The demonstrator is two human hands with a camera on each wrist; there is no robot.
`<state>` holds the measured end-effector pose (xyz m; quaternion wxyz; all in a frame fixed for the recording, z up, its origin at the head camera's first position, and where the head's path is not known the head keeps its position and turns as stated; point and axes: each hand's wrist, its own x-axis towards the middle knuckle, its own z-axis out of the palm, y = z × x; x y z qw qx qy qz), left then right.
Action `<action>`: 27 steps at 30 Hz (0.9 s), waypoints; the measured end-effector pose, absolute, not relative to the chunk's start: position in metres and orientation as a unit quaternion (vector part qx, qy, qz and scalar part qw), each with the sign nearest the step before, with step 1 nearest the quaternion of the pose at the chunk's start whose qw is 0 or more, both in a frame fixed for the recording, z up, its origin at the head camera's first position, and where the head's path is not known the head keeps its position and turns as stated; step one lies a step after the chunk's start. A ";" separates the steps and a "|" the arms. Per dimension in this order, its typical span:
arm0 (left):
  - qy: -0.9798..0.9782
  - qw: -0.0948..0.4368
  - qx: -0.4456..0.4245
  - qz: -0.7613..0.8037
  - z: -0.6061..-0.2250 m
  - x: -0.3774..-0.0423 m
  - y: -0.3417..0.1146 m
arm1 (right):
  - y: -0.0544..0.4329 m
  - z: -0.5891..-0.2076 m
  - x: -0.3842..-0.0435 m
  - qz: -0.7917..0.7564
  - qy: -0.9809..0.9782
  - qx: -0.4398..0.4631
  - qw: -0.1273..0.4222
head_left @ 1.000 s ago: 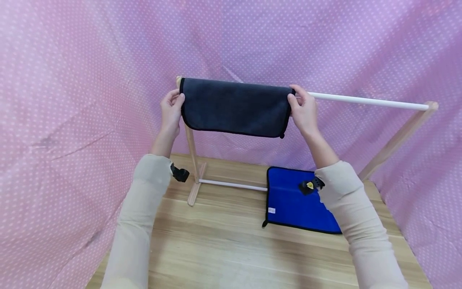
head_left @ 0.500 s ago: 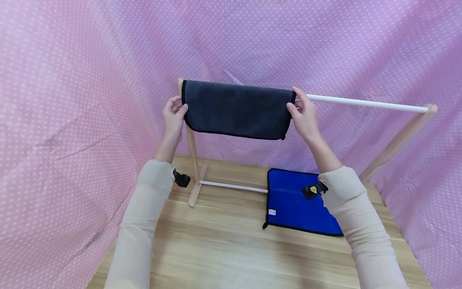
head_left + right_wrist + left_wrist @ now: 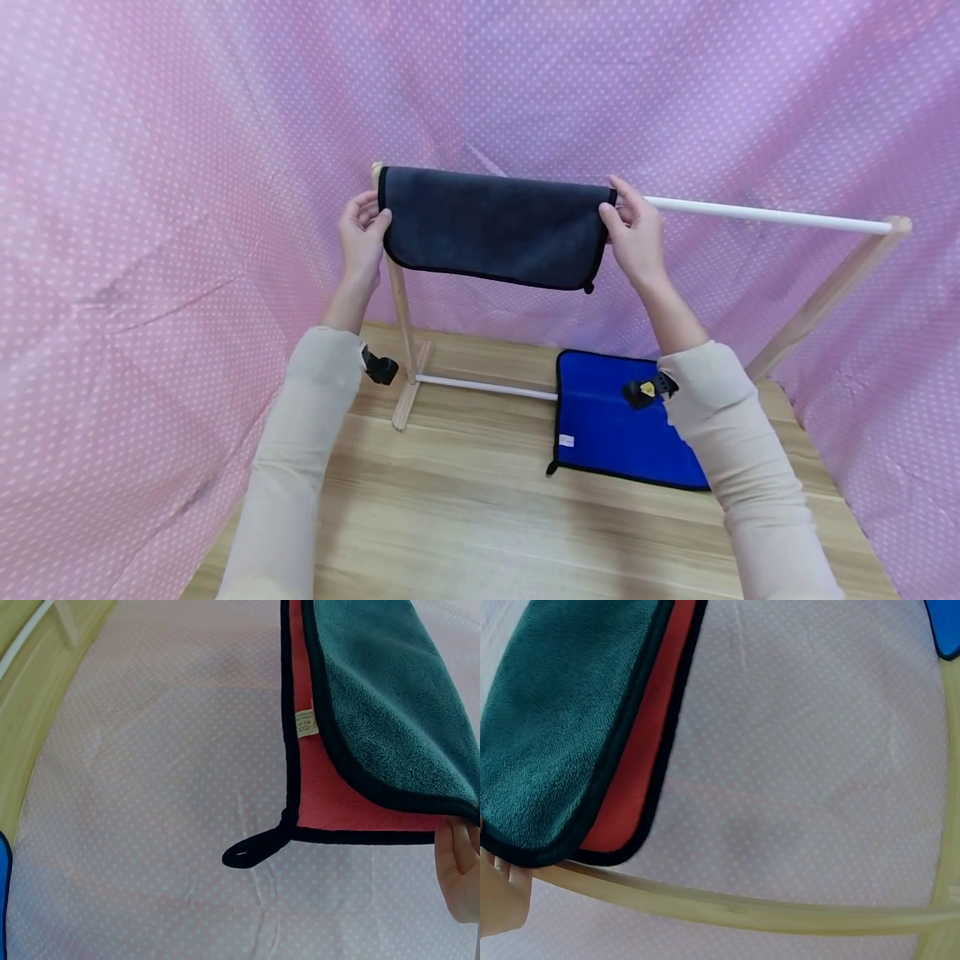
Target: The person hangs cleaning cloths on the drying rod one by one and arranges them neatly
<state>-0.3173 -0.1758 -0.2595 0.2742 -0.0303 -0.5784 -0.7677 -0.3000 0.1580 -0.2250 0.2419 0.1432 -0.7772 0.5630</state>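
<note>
A dark grey towel with black edging hangs folded over the white top bar of a wooden rack. Its inner side is red, seen in the left wrist view as a red layer. At the towel's left edge, my left hand pinches it, thumb in front and fingers behind. My right hand pinches the right edge in the same way, close to the bar. In the right wrist view a black hanging loop dangles from the rear layer's corner. Some fingertips are hidden behind the cloth.
A blue towel with black edging lies on the wooden table, partly under my right forearm. The rack's left post, right post and lower white rod stand around it. Pink dotted curtain surrounds the table.
Both hands shift slightly along the towel's side edges, down a little and then back up. The towel stays over the bar, and the blue towel lies still.
</note>
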 end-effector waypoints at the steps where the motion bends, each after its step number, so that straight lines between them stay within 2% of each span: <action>1: -0.579 0.276 -0.033 -0.767 -0.262 -0.317 -0.176 | 0.157 -0.224 -0.296 0.555 -0.781 0.151 0.245; 10: -0.581 0.293 -0.051 -0.758 -0.272 -0.316 -0.179 | 0.149 -0.223 -0.267 0.466 -0.814 0.189 0.292; 17: -0.585 0.284 -0.056 -0.757 -0.275 -0.314 -0.180 | 0.154 -0.229 -0.269 0.487 -0.800 0.199 0.289; 24: -0.610 0.267 -0.058 -0.744 -0.284 -0.311 -0.183 | 0.169 -0.260 -0.283 0.495 -0.787 0.199 0.311; 27: -0.615 0.262 -0.063 -0.741 -0.293 -0.308 -0.186 | 0.169 -0.266 -0.271 0.485 -0.794 0.199 0.308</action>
